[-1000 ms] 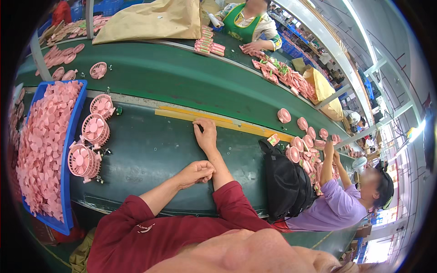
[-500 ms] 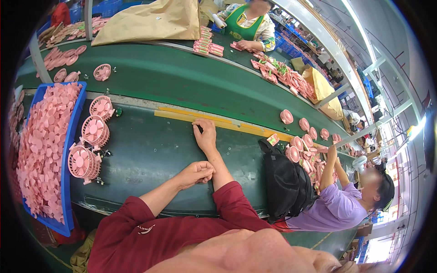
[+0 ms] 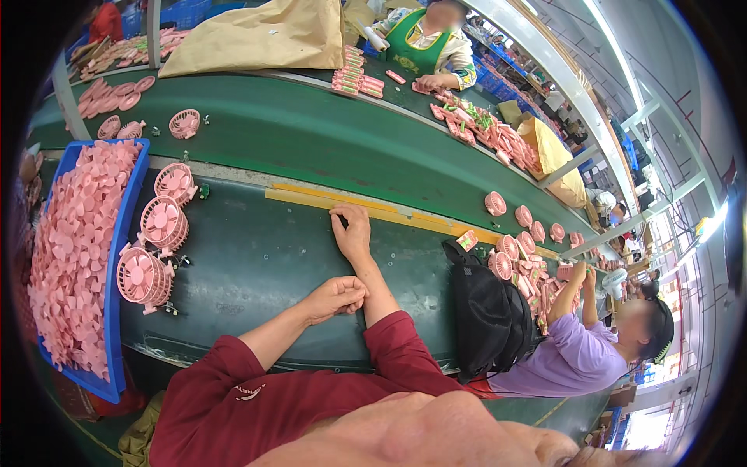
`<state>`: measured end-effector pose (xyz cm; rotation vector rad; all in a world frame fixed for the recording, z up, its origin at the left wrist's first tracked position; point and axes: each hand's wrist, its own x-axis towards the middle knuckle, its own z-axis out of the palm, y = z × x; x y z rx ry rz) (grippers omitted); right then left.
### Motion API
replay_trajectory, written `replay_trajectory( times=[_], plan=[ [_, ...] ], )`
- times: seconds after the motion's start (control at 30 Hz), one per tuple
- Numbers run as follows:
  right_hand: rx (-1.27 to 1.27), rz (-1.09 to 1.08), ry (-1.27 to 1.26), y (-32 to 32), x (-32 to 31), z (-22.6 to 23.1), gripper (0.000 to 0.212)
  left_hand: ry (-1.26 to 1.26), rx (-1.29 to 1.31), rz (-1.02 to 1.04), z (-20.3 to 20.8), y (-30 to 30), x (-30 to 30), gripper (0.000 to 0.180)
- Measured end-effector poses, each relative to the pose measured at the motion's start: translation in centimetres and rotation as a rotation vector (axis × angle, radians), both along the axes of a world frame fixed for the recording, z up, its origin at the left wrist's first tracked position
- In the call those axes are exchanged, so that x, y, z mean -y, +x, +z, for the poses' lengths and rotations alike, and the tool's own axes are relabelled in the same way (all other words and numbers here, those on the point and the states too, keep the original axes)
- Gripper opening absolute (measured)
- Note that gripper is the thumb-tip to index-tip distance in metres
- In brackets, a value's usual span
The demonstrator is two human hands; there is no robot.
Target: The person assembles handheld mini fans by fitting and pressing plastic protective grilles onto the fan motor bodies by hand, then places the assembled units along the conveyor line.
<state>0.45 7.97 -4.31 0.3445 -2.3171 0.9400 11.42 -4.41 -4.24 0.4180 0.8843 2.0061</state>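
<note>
My right hand (image 3: 352, 231) rests on the dark green work table (image 3: 233, 288), near a yellow tape strip (image 3: 327, 199) along its far edge. Its fingers are bent, the thumb stands apart from them, and nothing shows between. Against my right forearm lies my left hand (image 3: 336, 298), loosely curled with its fingertips together and no object visible in it. To the left stand three pink fan housings with blades, a near one (image 3: 145, 278), a middle one (image 3: 164, 224) and a far one (image 3: 175, 183), small wired parts beside them.
A blue bin (image 3: 113, 327) heaped with pink fan blades (image 3: 82, 257) is at far left. A black backpack (image 3: 490, 319) lies on the right, beside a co-worker in purple (image 3: 568, 354). Beyond the table, a green conveyor belt (image 3: 311, 132) carries pink fan parts; a co-worker in a green apron (image 3: 419, 47) is across it.
Pink fan parts on the conveyor have shifted slightly to the right. The purple-sleeved co-worker's hands have moved, and a pink piece now lies beside the aproned co-worker's hand. My hands stay still.
</note>
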Motion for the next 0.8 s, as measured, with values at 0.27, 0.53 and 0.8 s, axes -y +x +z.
replay_trajectory(
  times=[0.27, 0.53, 0.8],
  plan=[
    [-0.001, -0.006, 0.000, 0.0, -0.2, 0.0, 0.011, 0.003, -0.015, -0.010, -0.1, -0.1, -0.1, 0.013],
    [-0.056, 0.050, -0.017, -0.4, 0.5, 0.1, 0.008, -0.025, -0.007, 0.021, -0.2, 0.1, 0.2, 0.013],
    [-0.007, 0.047, 0.090, 0.0, -0.4, 0.2, 0.009, -0.033, -0.050, 0.019, -0.1, 0.4, -0.2, 0.016]
  ],
)
